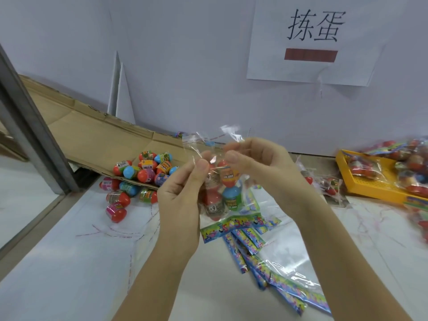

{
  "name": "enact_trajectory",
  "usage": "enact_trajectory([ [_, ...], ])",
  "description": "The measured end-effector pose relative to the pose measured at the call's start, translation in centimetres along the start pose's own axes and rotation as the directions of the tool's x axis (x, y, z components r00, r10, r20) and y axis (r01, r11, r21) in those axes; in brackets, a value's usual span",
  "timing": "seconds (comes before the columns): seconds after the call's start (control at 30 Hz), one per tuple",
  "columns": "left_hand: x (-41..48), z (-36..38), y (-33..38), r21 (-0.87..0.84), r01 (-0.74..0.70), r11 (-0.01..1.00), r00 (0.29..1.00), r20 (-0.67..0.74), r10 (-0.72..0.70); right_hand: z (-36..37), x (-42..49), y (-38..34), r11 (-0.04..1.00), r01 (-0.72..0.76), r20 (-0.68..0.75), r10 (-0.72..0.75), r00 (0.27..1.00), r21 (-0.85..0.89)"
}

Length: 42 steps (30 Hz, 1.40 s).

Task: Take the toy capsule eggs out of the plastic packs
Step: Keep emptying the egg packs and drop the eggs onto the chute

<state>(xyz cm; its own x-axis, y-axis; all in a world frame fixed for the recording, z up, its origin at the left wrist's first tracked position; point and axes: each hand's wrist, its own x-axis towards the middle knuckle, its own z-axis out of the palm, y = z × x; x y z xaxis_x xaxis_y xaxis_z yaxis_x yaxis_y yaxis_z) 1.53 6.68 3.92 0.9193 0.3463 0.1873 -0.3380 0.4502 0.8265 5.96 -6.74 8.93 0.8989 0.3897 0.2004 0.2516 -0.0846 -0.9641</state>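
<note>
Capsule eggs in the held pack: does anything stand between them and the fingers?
Yes: the clear plastic pack still wraps the eggs. Left hand and right hand pinch only its film near the top.

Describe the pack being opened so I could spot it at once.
Below the white wall sign, the left hand and right hand pinch the top of a clear pack. It alone is held up, eggs inside; flat empty packs lie beneath it and full packs fill the yellow tray.
</note>
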Motion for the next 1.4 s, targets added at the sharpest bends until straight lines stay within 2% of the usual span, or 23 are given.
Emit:
enact_trajectory([
  [0.13,0.0,0.2,0.0,-0.083,0.029,0.996,0.999,-0.015,-0.030,0.6,0.2,0.1,0.995,0.063,-0.135,-0.053,0.989,0.076],
  [0.27,0.1,0.1,0.0,-0.094,0.020,0.995,1.000,-0.020,-0.022,0.5,0.3,0.4,0.990,0.025,-0.107,-0.010,0.994,0.141],
  [0.53,0.4,-0.5,-0.3,0.034,-0.139,0.990,0.987,-0.071,0.141,0.1,0.5,0.6,0.993,0.010,-0.042,-0.005,0.999,0.121],
  [0.63,0.3,-0.4,-0.6,0.017,-0.135,0.991,0.986,-0.091,0.136,0.0,0.5,0.6,0.993,0.002,-0.055,0.005,0.998,0.120],
  [0.93,0.3,-0.4,-1.2,0.062,-0.127,0.990,0.981,-0.143,0.135,-0.1,0.7,1.4,0.998,-0.049,-0.158,0.044,0.986,-0.028],
  [1.0,0.3,-0.5,-1.4,0.146,-0.153,0.977,0.972,-0.155,0.175,0.3,0.7,2.1,0.976,0.006,-0.301,-0.074,0.951,-0.219],
  [1.07,0.2,-0.5,-1.6,0.256,-0.199,0.946,0.955,-0.164,0.246,1.1,0.5,2.3,0.876,0.166,-0.362,-0.351,0.864,-0.453],
  [1.13,0.1,-0.5,-1.6,0.332,-0.241,0.912,0.939,-0.156,0.305,2.1,0.2,2.1,0.716,0.366,-0.253,-0.599,0.760,-0.594],
  [1.17,0.0,-0.5,-1.7,0.356,-0.262,0.897,0.934,-0.140,0.329,2.6,0.1,2.0,0.646,0.430,-0.188,-0.665,0.723,-0.631],
  [1.2,-0.2,-0.4,-1.7,0.374,-0.278,0.885,0.931,-0.123,0.344,2.9,0.0,1.9,0.605,0.461,-0.143,-0.692,0.707,-0.649],
  [1.33,-0.8,-0.1,-2.1,0.405,-0.346,0.846,0.921,-0.026,0.389,3.5,-0.3,1.6,0.560,0.472,-0.057,-0.683,0.728,-0.681],
  [1.4,-0.9,0.0,-2.4,0.452,-0.379,0.807,0.907,0.010,0.420,3.2,-0.3,1.6,0.528,0.480,-0.038,-0.699,0.714,-0.700],
])
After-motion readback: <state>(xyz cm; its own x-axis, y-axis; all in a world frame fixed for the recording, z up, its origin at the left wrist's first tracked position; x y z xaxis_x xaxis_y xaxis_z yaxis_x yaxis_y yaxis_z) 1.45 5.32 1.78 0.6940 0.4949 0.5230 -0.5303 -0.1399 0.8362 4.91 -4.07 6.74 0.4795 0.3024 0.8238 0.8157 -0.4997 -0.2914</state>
